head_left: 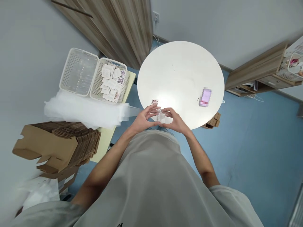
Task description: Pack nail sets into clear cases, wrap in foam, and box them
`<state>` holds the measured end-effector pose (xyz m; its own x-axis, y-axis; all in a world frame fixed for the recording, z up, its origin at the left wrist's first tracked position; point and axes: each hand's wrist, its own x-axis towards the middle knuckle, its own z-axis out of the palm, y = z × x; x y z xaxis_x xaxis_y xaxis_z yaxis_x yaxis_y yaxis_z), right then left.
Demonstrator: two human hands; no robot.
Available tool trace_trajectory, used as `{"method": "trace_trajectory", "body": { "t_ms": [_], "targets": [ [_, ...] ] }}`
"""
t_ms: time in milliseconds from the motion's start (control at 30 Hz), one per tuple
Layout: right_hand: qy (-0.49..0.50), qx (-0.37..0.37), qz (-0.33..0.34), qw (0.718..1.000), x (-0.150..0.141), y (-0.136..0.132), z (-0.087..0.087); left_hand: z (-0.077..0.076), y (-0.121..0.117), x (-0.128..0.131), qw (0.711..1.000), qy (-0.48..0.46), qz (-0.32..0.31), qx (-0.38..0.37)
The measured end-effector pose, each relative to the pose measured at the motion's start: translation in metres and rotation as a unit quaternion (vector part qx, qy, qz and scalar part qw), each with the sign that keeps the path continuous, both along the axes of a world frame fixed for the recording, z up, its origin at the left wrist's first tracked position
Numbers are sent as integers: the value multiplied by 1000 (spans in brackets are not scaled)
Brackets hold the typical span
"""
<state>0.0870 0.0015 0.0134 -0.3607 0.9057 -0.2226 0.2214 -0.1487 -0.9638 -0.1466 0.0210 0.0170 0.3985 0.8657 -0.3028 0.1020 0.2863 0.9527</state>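
Note:
Both hands meet at the near edge of the round white table (180,69). Between them is a small piece of crumpled clear plastic (161,116), perhaps a bag or wrap; its exact kind and anything inside are unclear. My left hand (145,119) grips it from the left, fingers curved and thumb underneath. From the right, my right hand (175,121) holds it with fingertips and thumb. Just beyond the left fingers, a small card with printed round pictures (154,101) lies on the tabletop, partly covered by those fingers.
A blurred purple item (205,97) lies on the table's right side. At left, an open white basket (94,91) holds several white packets. Translucent sheets (87,110) and folded cardboard boxes (54,145) are stacked nearer me. Small brown boxes (214,120) sit below the table's right edge.

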Motion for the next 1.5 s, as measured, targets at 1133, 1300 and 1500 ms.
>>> {"method": "trace_trajectory", "body": {
  "t_ms": [1133, 1300, 1500],
  "targets": [
    [94, -40, -88, 991, -30, 7, 9, 12, 28, -33, 996, -79, 18, 28],
    [44, 2, -234, 971, -61, 14, 2, -5, 24, -49, 992, -48, 101, 66],
    [-46, -20, -376, 925, -92, 27, -13, -24, 16, -66, 990, -25, 130, 52]
  ]
}}
